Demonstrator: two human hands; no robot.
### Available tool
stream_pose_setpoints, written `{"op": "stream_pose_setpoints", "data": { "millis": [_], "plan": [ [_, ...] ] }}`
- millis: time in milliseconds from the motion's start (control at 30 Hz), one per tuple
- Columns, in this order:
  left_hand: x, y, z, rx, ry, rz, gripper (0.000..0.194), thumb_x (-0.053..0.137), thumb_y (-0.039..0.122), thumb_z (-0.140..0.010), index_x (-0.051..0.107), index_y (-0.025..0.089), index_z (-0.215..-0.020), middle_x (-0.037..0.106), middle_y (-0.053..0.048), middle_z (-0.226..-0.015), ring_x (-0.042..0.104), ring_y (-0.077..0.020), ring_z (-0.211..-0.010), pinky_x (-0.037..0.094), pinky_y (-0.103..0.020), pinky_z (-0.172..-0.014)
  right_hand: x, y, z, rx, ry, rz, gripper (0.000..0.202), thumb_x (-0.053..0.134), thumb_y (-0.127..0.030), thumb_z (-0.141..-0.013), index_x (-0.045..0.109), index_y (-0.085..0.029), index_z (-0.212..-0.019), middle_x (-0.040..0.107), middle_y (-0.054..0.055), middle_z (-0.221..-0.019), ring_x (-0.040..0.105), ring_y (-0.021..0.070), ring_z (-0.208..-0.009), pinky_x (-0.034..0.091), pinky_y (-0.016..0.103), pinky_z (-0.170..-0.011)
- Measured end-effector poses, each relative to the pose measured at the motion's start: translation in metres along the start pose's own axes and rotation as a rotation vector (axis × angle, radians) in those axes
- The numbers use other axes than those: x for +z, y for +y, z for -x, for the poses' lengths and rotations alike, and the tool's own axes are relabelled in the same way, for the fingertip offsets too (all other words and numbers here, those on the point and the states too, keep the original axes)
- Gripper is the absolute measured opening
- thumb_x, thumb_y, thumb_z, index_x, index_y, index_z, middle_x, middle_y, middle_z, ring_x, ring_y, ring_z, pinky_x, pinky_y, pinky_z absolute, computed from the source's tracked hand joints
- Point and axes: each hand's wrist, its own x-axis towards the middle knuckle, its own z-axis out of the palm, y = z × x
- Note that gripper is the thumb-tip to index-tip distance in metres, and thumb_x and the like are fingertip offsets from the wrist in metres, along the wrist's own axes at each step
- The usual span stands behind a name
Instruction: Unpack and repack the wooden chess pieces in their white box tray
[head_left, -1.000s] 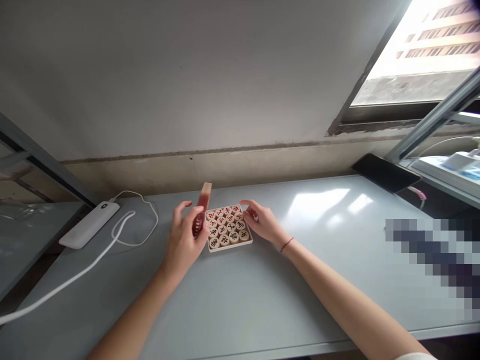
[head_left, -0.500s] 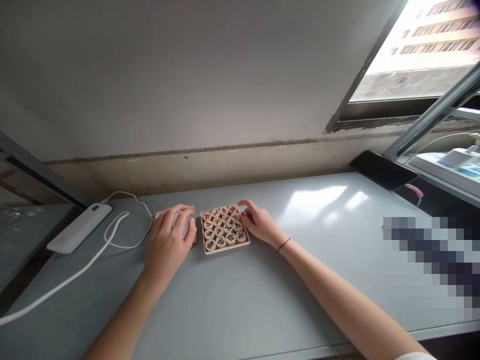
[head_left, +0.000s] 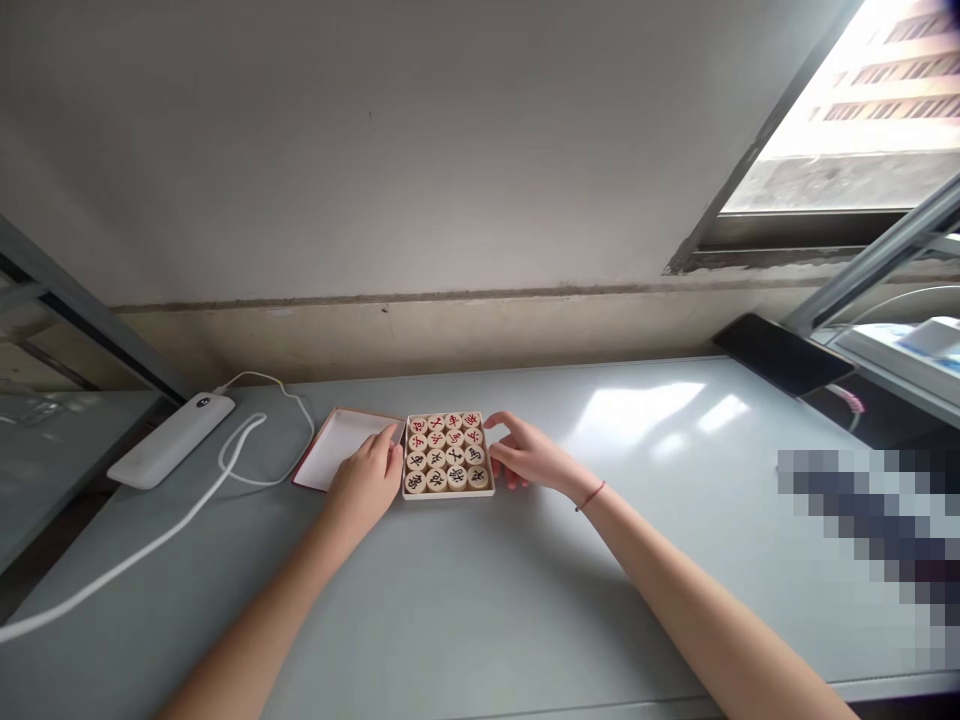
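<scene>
A: How far along are you?
B: Opening looks done. Your lid is off, lying inside-up on the bench, left of the white tray. Your xiangqi pieces sit in the tray, four by four, red characters in the far rows, black in the near.
A: Anything left?
B: No piece looks lifted out. Lid not back on either.
A: Your grip?
B: Left hand: over the lid's right part, fingertips by the tray's left wall. Fingers close together; can't tell if they're clamped on anything. Right hand: index and thumb apart at the tray's right edge, nothing visible between them. Touching or just beside, can't say.
A: What else is around you?
B: White power bank off left, thick white cable running from near the lid to the left edge. Black device, phone or tablet, at the far right corner. Pixelated patch on the right, unreadable.
A: Anything in your way?
B: Mainly your left hand, hiding where lid and tray meet. The cable's loop sits near the lid, well apart from the tray.
</scene>
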Motion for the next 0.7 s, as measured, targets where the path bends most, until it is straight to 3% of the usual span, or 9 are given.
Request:
{"op": "stream_pose_setpoints", "data": {
  "millis": [300, 467, 567, 700],
  "plan": [
    [-0.002, 0.000, -0.002, -0.037, -0.012, 0.035, 0.042, 0.035, 0.021, -0.091, 0.054, 0.014, -0.128, 0.062, -0.010, -0.122, 0.063, -0.0248, -0.102, 0.052, -0.034, -0.083, 0.012, -0.001, 0.001, -0.060, 0.004, 0.050, 0.038, 0.049, -0.026, -0.083, 0.040, -0.021, -0.120, 0.068, 0.000, -0.076, 0.054, 0.0083, -0.046, 0.040, 0.017, -0.040],
    [-0.004, -0.002, -0.002, -0.030, -0.007, 0.027, 0.038, 0.038, 0.020, -0.090, 0.057, 0.017, -0.122, 0.067, -0.008, -0.111, 0.065, -0.0223, -0.094, 0.052, -0.031, -0.078, 0.013, 0.000, 0.002, -0.106, 0.025, 0.096, 0.039, 0.047, -0.022, -0.082, 0.042, -0.020, -0.121, 0.068, -0.001, -0.075, 0.052, 0.0076, -0.043, 0.042, 0.019, -0.045],
    [-0.005, -0.001, -0.001, 0.001, 0.032, -0.001, 0.036, 0.040, 0.025, -0.090, 0.056, 0.017, -0.122, 0.068, -0.008, -0.103, 0.066, -0.0224, -0.085, 0.052, -0.032, -0.073, 0.015, -0.002, 0.003, -0.122, 0.051, 0.133, 0.039, 0.047, -0.020, -0.081, 0.044, -0.020, -0.120, 0.068, -0.001, -0.076, 0.052, 0.0077, -0.042, 0.042, 0.019, -0.045],
    [-0.004, 0.000, 0.001, 0.054, 0.125, -0.086, 0.033, 0.041, 0.032, -0.092, 0.061, 0.018, -0.114, 0.066, -0.010, -0.104, 0.064, -0.0250, -0.089, 0.051, -0.034, -0.076, 0.017, -0.005, 0.005, -0.134, 0.067, 0.184, 0.038, 0.047, -0.019, -0.080, 0.047, -0.020, -0.119, 0.067, -0.002, -0.070, 0.052, 0.0083, -0.042, 0.039, 0.018, -0.045]
  ]
}}
